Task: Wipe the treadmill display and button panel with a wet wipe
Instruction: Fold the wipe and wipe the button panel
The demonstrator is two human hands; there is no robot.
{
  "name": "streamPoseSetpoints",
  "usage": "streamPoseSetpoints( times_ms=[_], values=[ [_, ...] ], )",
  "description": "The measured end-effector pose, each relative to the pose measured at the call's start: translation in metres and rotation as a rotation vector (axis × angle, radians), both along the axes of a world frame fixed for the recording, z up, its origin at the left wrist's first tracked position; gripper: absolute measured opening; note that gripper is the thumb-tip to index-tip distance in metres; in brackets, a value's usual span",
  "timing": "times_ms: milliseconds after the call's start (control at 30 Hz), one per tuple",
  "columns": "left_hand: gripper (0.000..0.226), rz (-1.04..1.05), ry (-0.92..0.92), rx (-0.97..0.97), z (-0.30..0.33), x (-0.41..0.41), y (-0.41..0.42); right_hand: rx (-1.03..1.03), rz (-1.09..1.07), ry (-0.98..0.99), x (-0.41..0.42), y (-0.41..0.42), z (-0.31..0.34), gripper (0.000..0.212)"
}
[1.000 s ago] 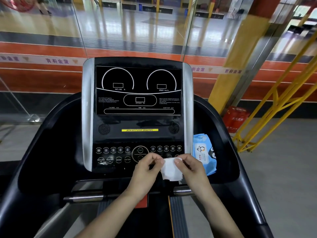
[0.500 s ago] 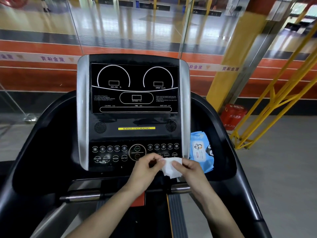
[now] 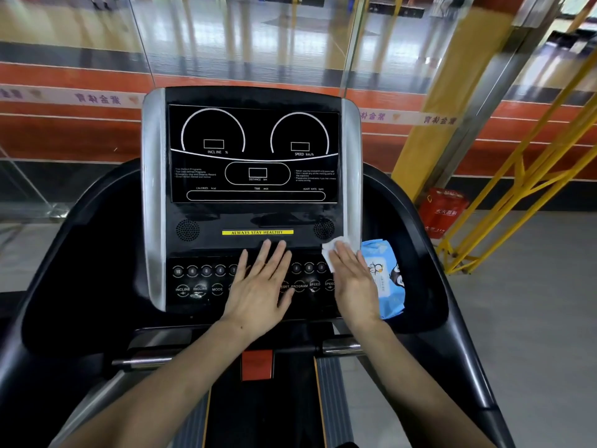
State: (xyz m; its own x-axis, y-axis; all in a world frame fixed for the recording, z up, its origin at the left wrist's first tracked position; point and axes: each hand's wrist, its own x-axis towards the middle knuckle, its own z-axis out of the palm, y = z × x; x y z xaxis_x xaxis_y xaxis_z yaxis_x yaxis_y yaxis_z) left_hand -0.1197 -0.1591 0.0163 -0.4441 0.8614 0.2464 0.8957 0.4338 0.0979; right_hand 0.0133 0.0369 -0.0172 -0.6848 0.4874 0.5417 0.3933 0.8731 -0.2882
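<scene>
Pressing down flat, my right hand [image 3: 353, 279] has its fingers straight and close together on top of the white wet wipe [image 3: 332, 252]. I am not pinching the wipe; my palm and fingers just push it onto the treadmill's black console [image 3: 258, 221]. My left hand [image 3: 261, 286] lies spread wide, fingers apart, holding nothing, flat on the middle of the button panel [image 3: 200, 282].

The big dark display [image 3: 255, 153] is up past my fingertips, well apart from the wipe. It looks shiny and black with white lines and words. There is lots of open room up there for moving.

Just past my right hand's outer side stands the silver side strip [image 3: 350, 176] of the console, so there is little room that way. The wipe's far corner is touching or almost touching it; I cannot tell which. Beyond the strip, beside my right hand, lies a blue pack of wipes [image 3: 387, 286].

The wipe is small, white and crumpled, peeking out from under my right fingertips, near the round speaker grille [image 3: 324, 228].
</scene>
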Motion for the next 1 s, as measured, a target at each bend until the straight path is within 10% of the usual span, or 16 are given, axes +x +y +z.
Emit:
streamPoseSetpoints(
  times_ms=[1000],
  values=[
    [0.081,-0.018,0.051,-0.063,-0.004,-0.031,-0.021,-0.116,0.002,-0.354,0.038,-0.062,-0.048,0.068]
  ],
)
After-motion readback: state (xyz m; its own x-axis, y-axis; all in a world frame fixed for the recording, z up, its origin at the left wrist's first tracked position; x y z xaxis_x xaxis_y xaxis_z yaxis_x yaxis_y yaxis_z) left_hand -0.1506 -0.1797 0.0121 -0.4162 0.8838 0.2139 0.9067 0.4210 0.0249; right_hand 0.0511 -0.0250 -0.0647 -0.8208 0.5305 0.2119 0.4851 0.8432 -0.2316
